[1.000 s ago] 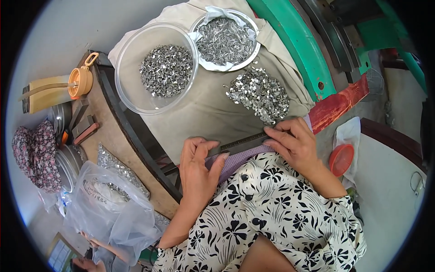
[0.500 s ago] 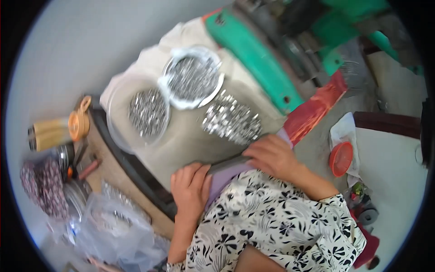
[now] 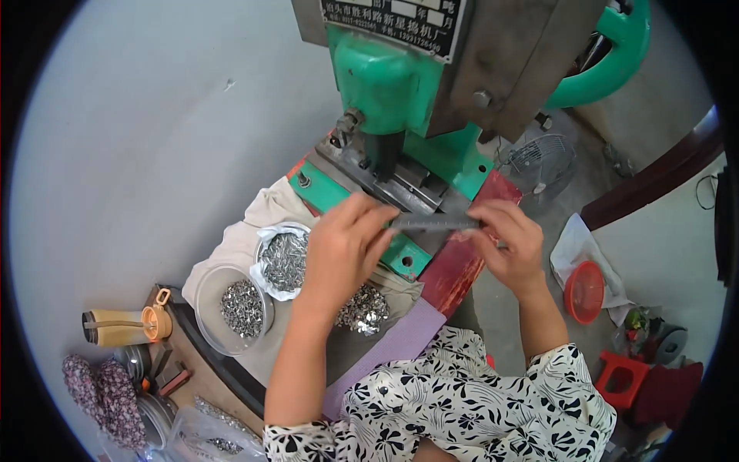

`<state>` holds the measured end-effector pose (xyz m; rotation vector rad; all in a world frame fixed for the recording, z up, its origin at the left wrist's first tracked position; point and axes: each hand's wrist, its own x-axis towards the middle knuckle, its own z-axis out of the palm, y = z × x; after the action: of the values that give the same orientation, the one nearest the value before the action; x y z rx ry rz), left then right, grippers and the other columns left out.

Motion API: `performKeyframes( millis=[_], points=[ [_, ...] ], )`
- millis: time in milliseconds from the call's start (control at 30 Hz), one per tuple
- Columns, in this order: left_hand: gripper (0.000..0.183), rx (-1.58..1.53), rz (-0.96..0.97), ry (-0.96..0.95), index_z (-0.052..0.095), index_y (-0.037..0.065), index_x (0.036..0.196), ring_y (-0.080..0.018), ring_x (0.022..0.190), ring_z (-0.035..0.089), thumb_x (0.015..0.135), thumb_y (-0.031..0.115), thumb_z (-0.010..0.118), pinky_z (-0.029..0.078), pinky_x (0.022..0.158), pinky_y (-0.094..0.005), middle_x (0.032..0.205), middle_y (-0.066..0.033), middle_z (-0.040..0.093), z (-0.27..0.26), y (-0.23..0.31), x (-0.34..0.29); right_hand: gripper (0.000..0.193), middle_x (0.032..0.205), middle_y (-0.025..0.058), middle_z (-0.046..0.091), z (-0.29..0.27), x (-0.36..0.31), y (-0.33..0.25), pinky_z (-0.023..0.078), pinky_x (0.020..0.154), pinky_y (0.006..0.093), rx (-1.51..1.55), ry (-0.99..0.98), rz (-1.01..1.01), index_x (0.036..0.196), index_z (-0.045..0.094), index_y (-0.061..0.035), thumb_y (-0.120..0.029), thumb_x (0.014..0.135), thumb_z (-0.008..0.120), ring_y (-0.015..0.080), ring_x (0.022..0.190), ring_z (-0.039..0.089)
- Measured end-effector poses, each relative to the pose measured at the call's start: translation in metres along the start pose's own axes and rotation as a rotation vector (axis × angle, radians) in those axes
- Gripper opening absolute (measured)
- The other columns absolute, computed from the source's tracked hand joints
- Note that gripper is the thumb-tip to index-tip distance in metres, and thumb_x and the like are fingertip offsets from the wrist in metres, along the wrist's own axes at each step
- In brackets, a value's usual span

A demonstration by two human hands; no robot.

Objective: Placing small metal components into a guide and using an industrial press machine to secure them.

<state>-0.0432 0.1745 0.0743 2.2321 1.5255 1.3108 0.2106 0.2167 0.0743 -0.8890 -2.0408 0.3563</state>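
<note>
Between my two hands a short dark strip (image 3: 435, 224), with evenly spaced marks along it, is held level in front of a green press (image 3: 371, 85). My left hand (image 3: 339, 245) pinches its left end with thumb and fingers. At the other end, the thumb and fingers of my right hand (image 3: 508, 245) are closed on it. Just beyond the strip is the press's steel bed (image 3: 412, 194), under a dark ram (image 3: 382, 156). Below my left wrist, partly covered by it, lies a pile of small shiny metal pieces (image 3: 365, 309).
A white-lined bowl (image 3: 260, 271) of thin metal pins stands left of my left hand. Beside it is a clear plastic bowl (image 3: 205, 316) of small metal parts. A wire fan guard (image 3: 543, 158) is beyond the red table edge (image 3: 454, 266); a red basin (image 3: 585, 291) is at right.
Both hands have risen from the near table edge to the front of the press and now hold the dark strip between them. The view has shifted, bringing more of the press in.
</note>
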Motion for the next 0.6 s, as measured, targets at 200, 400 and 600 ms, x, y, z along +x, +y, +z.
performKeyframes(
  millis=[200,400,600],
  points=[
    [0.024,0.172,0.173,-0.171,0.071,0.004,0.097,-0.0305,0.08,0.064,0.074,0.006,0.077,0.051,0.07,-0.0408,0.086,-0.0096,0.058,0.011,-0.013,0.05,0.023,0.093,0.0114,0.068,0.012,0.003,0.023,0.057,0.06,0.0295,0.007,0.061,-0.011,0.101,0.07,0.0021,-0.002,0.08,0.078,0.0189,0.071,0.069],
    [0.021,0.265,0.304,-0.29,0.071,0.003,0.095,-0.0278,0.083,0.065,0.074,0.007,0.074,0.053,0.072,-0.0399,0.087,-0.0082,0.058,0.018,-0.009,0.059,0.02,0.088,0.009,0.068,0.001,-0.019,0.017,0.054,0.06,0.0285,-0.004,0.055,0.102,0.097,0.07,0.001,-0.002,0.079,0.078,0.0165,0.07,0.068],
    [0.012,0.294,0.39,-0.375,0.07,0.003,0.088,-0.0254,0.083,0.065,0.079,0.01,0.065,0.054,0.076,-0.0377,0.086,-0.0079,0.058,0.025,0.006,0.065,0.02,0.087,0.0091,0.068,-0.008,-0.038,-0.001,0.053,0.059,0.0276,-0.088,0.076,0.175,0.096,0.07,0.0002,-0.002,0.078,0.08,0.0158,0.068,0.068]
  ],
)
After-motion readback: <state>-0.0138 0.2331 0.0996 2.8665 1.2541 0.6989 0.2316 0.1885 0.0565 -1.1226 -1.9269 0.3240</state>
